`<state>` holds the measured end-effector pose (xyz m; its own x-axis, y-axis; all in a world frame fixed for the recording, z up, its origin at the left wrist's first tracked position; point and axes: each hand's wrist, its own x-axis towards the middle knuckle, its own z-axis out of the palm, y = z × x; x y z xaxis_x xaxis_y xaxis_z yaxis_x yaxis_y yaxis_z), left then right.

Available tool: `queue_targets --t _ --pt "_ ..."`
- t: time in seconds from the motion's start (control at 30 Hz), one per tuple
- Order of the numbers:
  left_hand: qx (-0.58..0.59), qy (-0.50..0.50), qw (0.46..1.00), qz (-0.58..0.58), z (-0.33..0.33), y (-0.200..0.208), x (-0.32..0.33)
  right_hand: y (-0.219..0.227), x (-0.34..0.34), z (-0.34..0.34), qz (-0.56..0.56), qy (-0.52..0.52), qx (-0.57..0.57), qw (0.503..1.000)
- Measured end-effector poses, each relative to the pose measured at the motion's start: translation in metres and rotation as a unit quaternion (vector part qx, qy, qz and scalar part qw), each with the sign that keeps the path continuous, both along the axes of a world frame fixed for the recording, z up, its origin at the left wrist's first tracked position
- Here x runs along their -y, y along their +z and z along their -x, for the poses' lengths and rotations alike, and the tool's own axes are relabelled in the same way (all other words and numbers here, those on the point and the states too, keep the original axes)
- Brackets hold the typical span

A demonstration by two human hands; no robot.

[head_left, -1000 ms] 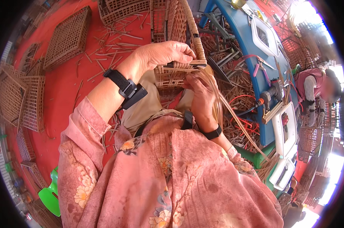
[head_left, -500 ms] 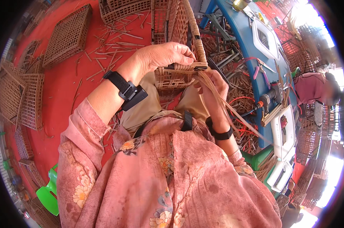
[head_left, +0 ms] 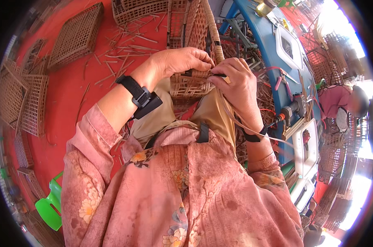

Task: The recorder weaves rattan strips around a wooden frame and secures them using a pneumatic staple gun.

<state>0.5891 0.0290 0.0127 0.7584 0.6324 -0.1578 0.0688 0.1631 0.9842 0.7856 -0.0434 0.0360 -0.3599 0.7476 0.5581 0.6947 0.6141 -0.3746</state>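
Observation:
A woven cane basket stands between my knees, its wrapped rim rising away from me. My left hand is closed on the near edge, fingertips curled over at the corner. At the same corner my right hand pinches with thumb and fingers, close to my left fingertips. A short dark piece shows between the right fingers. From under that hand a pale cane strip trails past the wrist to the right. The exact grip on the strip is partly hidden by the hand.
A blue table at right holds pliers, a power drill and white trays. Woven panels and cane scraps lie on the red floor. A green plastic stool is at lower left; another person sits beyond the table.
My right hand has risen from below the corner to its top, turning its back upward, and now pinches there. The trailing strip swung with it. My left hand has barely moved.

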Motion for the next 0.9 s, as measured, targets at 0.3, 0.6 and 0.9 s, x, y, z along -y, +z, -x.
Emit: queue_targets --t 0.3,0.6,0.9 --pt "-0.024 -0.010 0.998 -0.050 0.000 -0.005 -0.004 0.015 -0.006 0.001 -0.098 0.039 -0.018 0.994" --pt "-0.046 -0.024 0.996 -0.067 -0.002 -0.006 -0.005 0.046 -0.016 0.006 -0.074 -0.023 -0.106 0.991" --pt "-0.048 -0.013 0.998 -0.033 -0.001 -0.005 -0.003 0.017 -0.066 -0.001 0.012 -0.042 -0.213 0.976"
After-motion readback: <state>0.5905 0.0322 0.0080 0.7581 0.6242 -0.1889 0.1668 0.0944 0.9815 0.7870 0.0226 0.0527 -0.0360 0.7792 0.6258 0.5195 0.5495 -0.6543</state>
